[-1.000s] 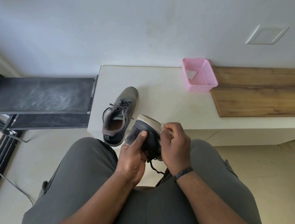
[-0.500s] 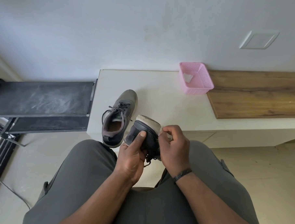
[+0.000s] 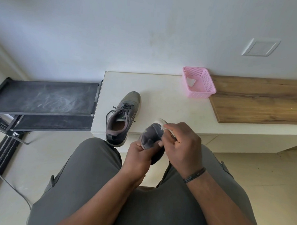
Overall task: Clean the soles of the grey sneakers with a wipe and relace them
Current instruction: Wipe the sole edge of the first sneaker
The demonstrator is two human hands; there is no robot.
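One grey sneaker (image 3: 121, 118) stands laced on the white bench (image 3: 170, 103), toe toward the wall. The other grey sneaker (image 3: 151, 136) is up over my lap, turned on its side. My left hand (image 3: 139, 156) grips it from below at the heel end, thumb on the upper. My right hand (image 3: 180, 144) pinches a white wipe (image 3: 165, 127) against the sneaker's pale sole edge near the toe. A dark lace hangs down between my knees, mostly hidden by my right wrist.
A pink basket (image 3: 202, 93) with a crumpled white wipe inside sits by the wall. A wooden board (image 3: 260, 100) covers the bench's right part. A black metal rack (image 3: 42, 99) stands to the left. A cable (image 3: 8, 182) runs over the floor.
The held sneaker has turned in my left hand, its pale sole edge now mostly behind my right hand. The right hand with the wipe has slid along that edge. The view has tilted down.
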